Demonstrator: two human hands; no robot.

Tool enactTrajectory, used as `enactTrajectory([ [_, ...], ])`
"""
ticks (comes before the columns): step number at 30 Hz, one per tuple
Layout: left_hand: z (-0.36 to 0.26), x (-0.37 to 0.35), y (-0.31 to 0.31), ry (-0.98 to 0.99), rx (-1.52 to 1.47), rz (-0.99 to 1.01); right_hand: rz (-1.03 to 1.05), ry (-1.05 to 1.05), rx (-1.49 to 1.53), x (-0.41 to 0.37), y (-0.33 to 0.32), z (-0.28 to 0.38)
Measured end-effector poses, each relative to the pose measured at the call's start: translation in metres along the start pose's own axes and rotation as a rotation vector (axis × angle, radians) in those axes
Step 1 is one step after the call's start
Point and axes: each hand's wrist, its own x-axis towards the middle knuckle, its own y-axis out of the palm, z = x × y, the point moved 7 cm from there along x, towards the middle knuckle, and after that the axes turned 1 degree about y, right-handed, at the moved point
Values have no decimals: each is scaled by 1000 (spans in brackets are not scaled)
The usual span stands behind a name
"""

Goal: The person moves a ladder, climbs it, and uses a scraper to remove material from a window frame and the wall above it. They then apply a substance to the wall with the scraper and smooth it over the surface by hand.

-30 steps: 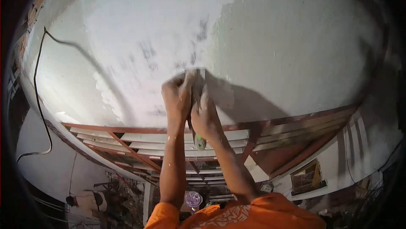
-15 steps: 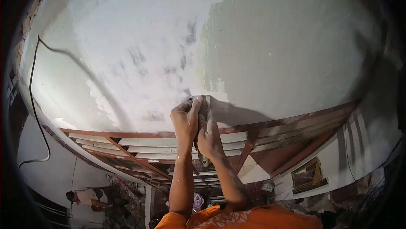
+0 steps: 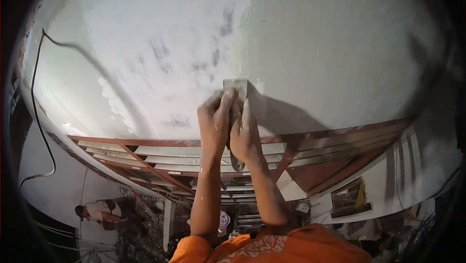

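Both my hands grip one putty knife and press its flat metal blade against a wall coated in white plaster. My left hand wraps the upper part of the tool from the left. My right hand holds the handle, whose green end sticks out below my palm. To the right of the blade the wall surface looks greyer and duller. My arms are speckled with plaster and I wear orange sleeves.
A black cable hangs down the wall at the left. Below my hands runs a reddish-brown frame with white louvre slats. A person bends over at the lower left among rubble. A small opening shows at lower right.
My hands slid the putty knife down the wall, then back up to about the earlier height. The view shifted slightly with my head.
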Motion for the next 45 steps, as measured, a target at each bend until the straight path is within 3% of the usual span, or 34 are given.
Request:
enactTrajectory([
  [1, 10, -9, -1, -11, -34, -29, 124, 181, 209, -4, 7, -12],
  [4, 32, -22, 0, 21, -68, -62, 126, 307, 241, -25, 4, -23],
  [5, 30, -23, 0, 17, -10, -69, 52, 149, 206, -19, 2, -16],
  [8, 19, -9, -2, 36, 98, -69, 97, 230, 172, -10, 2, -18],
  [9, 17, -5, 0, 61, 25, -89, 43, -20, 13, -7, -8, 3],
  [12, 14, -4, 3, 57, -53, -102, 63, 98, 130, 1, -11, 9],
  [16, 29, -8, 0, 17, -14, -106, 24, 51, 192, -7, -8, -9],
  [18, 42, -17, -1, -18, 115, -101, 115, 192, 140, -19, -8, -13],
  [22, 39, -15, 2, -43, -63, -124, 170, 309, 157, -13, -10, -11],
  [23, 24, -7, 2, -28, -60, -118, 81, 96, 157, -4, -13, 2],
  [24, 17, -3, 3, -17, -53, -114, 140, 104, 14, -7, -11, -3],
  [26, 17, -3, 5, 22, -150, -126, 170, 199, 166, 1, -8, -4],
  [30, 30, -8, 3, -5, -87, -130, 132, 100, -56, -13, -11, -10],
  [32, 45, -16, 2, -6, -36, -168, 218, 297, 264, -13, -7, -18],
  [33, 44, -22, 4, 5, -61, -162, 164, 124, 105, -23, -7, -26],
  [36, 45, -18, 4, -50, -88, -157, 123, 197, 167, -15, -13, -10],
  [37, 34, -10, 1, 29, -10, -146, 87, 19, 139, -6, -8, -13],
  [38, 10, -4, 3, 106, -38, -147, 170, 83, 183, 6, -12, 3],
  [40, 2, 3, 4, -13, -116, -117, 168, 82, 0, 7, -10, 6],
  [43, 10, 5, 5, 86, -144, -139, 107, 0, 5, 0, -10, 4],
  [45, 25, -1, 0, 39, -84, -139, 109, 70, 7, -8, -7, -6],
])
